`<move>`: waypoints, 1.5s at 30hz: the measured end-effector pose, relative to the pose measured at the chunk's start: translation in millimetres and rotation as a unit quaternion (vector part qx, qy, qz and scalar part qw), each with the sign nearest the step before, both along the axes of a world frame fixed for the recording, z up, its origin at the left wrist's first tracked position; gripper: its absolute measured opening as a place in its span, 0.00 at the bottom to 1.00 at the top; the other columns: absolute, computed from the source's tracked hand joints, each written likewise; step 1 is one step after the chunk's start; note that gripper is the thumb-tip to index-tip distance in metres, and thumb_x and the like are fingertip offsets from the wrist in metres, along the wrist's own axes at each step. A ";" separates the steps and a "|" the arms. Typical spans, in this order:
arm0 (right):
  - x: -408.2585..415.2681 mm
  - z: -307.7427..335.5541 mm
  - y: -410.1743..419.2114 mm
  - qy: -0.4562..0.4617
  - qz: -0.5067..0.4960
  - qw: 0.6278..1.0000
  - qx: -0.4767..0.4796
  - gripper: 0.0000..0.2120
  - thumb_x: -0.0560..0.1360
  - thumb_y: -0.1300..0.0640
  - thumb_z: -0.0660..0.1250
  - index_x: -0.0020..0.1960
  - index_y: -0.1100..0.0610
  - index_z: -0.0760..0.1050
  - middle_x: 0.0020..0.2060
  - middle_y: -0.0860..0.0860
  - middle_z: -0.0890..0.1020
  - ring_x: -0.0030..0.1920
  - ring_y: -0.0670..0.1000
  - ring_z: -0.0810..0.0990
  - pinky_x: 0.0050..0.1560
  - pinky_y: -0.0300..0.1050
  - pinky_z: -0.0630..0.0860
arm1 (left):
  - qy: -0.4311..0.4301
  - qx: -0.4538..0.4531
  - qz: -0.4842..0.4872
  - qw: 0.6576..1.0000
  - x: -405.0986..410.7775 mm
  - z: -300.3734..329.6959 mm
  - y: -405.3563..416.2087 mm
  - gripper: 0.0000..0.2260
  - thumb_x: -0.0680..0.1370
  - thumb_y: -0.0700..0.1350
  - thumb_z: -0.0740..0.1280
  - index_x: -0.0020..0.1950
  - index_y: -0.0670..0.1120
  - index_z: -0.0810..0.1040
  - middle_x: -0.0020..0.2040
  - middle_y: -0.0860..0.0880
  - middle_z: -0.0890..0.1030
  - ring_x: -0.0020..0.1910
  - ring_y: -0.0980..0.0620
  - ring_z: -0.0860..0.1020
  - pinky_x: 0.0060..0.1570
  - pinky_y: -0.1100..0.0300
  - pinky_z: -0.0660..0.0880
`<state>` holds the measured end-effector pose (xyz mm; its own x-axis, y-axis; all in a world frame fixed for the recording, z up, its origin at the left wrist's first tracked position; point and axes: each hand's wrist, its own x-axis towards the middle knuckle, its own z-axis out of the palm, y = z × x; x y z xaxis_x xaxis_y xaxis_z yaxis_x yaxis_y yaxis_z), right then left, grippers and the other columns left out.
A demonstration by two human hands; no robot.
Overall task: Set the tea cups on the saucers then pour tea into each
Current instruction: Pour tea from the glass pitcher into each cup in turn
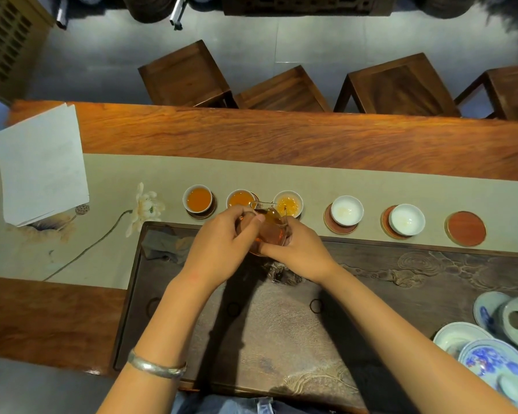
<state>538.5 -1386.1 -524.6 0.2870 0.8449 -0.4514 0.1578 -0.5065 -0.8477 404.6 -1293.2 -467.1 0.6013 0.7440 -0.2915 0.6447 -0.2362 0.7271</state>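
A row of white tea cups on round brown saucers runs along the beige runner. The leftmost cup (198, 199) and the second cup (240, 198) hold amber tea. A thin stream of tea falls into the third cup (289, 203) from a glass pitcher (271, 230) tilted over it. My left hand (222, 243) and my right hand (296, 251) both grip the pitcher. Two cups to the right, the fourth cup (347, 210) and the fifth cup (406, 220), hold no tea. The last saucer (465, 228) at the far right has no cup on it.
A dark carved tea tray (431, 273) lies under my arms. Blue-and-white bowls and lids (497, 363) crowd its right end, and a grey cloth (162, 243) lies at its left end. White papers (42, 165) lie at far left. Wooden stools (398, 85) stand beyond the table.
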 end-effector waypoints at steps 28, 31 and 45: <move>0.4 -1.5 2.4 -0.001 -0.008 1.000 0.005 0.17 0.61 0.32 0.72 0.47 0.33 0.74 0.42 0.32 0.83 0.44 0.33 0.80 0.42 0.34 0.73 | 0.013 0.010 -0.001 1.000 5.4 2.7 3.2 0.13 0.79 0.56 0.62 0.44 0.49 0.78 0.36 0.46 0.80 0.36 0.48 0.77 0.38 0.47 0.73; 1.3 -2.3 2.1 0.003 -0.011 1.000 -0.001 0.20 0.60 0.31 0.71 0.48 0.37 0.74 0.41 0.33 0.83 0.43 0.33 0.80 0.41 0.33 0.72 | 0.014 0.011 -0.004 1.000 6.7 3.0 3.1 0.13 0.79 0.57 0.62 0.44 0.50 0.78 0.36 0.46 0.80 0.36 0.48 0.77 0.38 0.45 0.74; 2.9 -2.5 3.1 0.007 -0.018 1.000 -0.004 0.24 0.58 0.30 0.71 0.50 0.39 0.74 0.40 0.33 0.83 0.42 0.32 0.80 0.37 0.28 0.70 | 0.011 0.016 -0.011 1.000 7.0 2.9 4.7 0.12 0.80 0.57 0.62 0.44 0.50 0.77 0.35 0.47 0.80 0.35 0.49 0.78 0.37 0.46 0.74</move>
<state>541.4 -1383.0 -527.2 0.3110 0.8303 -0.4625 0.1268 -0.5186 -0.8456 411.6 -1288.5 -464.2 0.6110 0.7397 -0.2820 0.6552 -0.2726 0.7046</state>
